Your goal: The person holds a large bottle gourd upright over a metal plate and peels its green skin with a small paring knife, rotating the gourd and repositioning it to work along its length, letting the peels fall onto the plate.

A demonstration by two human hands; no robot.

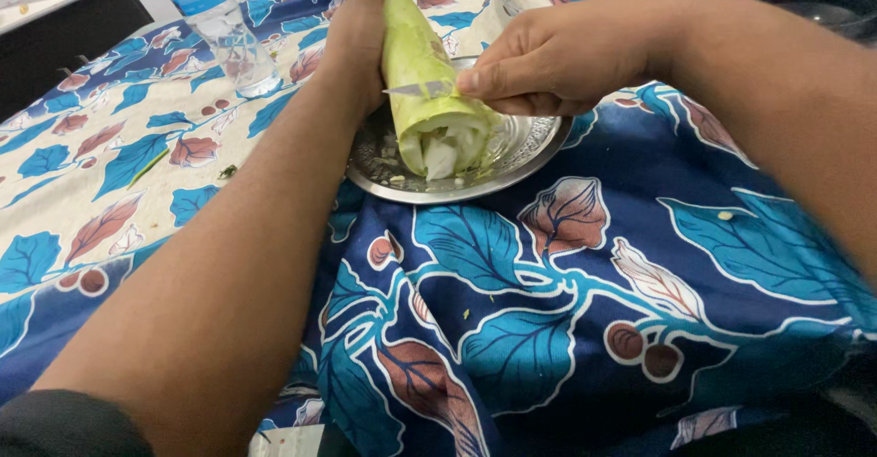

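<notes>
The left hand point(356, 41) wraps around the far part of a long, pale green vegetable point(422, 82), its fingers closed on the skin and the thumb lying along the top. The vegetable stretches from the hand toward the viewer, its cut end, white and layered inside, resting low on a round steel plate point(534, 146). The plate sits on a table covered with a cloth point(566, 311) printed with large blue leaves and reddish flowers, cream on the left and dark navy on the right and near side.

The right hand point(548, 59) comes in from the right, fingers curled shut around a small knife point(418, 89); only the thin silver blade shows, laid across the vegetable just behind the cut end, with the index fingertip pressed at the blade's base. The handle is hidden within the grip. Small pale scraps lie scattered on the plate beside the cut end, probably bits of the vegetable, though they are too small to be sure.

A clear plastic water bottle point(224, 32) with a blue label stands on the cloth to the left of the left hand, well apart from the plate. A dark piece of furniture point(64, 37) shows at the upper left beyond the table edge.
</notes>
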